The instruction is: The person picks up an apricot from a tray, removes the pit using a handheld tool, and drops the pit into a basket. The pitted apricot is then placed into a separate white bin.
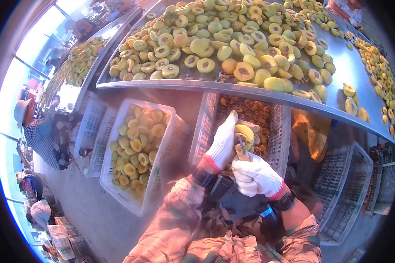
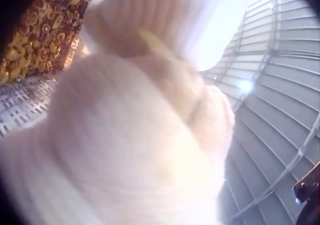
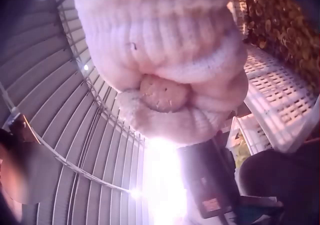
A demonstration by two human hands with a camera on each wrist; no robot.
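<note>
My left hand [image 1: 223, 143], in a white knit glove, holds a yellow-green peach-like fruit [image 1: 247, 133] over a crate. My gloved right hand [image 1: 256, 176] grips the wooden handle [image 1: 242, 152] of a small tool with a metal end, which meets the fruit. From the right wrist, the round butt of the handle [image 3: 165, 93] shows between curled glove fingers. The left wrist view is filled by the blurred left glove [image 2: 120, 130], with the fruit mostly hidden behind it. The tool's working end is partly hidden by the fruit.
Below my hands a crate [image 1: 198, 127] holds brown pits and scraps. To its left stands a white crate [image 1: 104, 168] of halved fruit. A metal table [image 1: 338, 103] heaped with halved fruit runs ahead. Stacked crates [image 1: 344, 184] stand at right; other people [image 1: 41, 136] work at left.
</note>
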